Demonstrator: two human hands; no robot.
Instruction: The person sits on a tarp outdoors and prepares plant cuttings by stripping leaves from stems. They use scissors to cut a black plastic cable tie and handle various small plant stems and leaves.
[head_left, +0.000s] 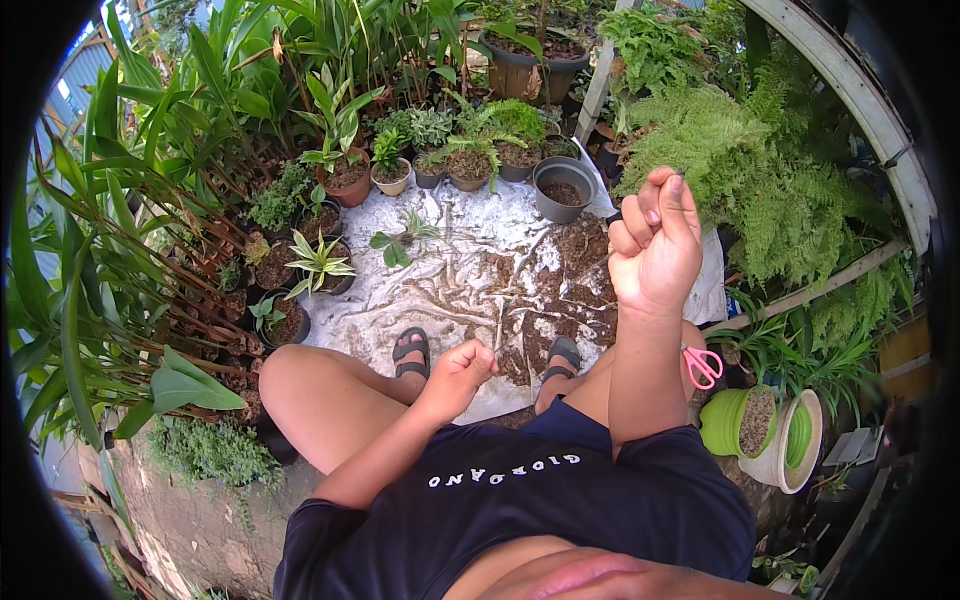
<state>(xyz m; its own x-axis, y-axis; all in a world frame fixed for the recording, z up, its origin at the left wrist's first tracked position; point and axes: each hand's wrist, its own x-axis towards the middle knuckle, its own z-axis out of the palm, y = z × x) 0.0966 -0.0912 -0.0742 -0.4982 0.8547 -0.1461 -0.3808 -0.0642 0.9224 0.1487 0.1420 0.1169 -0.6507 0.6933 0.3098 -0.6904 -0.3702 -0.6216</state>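
Observation:
My left hand (465, 375) is closed in front of my lap, its thumb and fingertips pinching what looks like the end of a thin dark strand. Higher up at the right, my right hand (656, 236) is raised with curled fingers, and a tiny dark end shows at its fingertips. The strand seems to run between both hands but is hard to follow over the soil. Beyond them, a small uprooted plant (397, 244) lies on the soil-strewn white sheet (390, 304). A grey plastic pot (564, 196) with soil stands at the sheet's far right.
Small potted plants (349, 184) line the sheet's far and left edges. Pink-handled scissors (703, 366) are beside my right thigh. Green and white pots (724, 424) lie at the lower right. Ferns (720, 165) and a metal frame (847, 82) border the right side.

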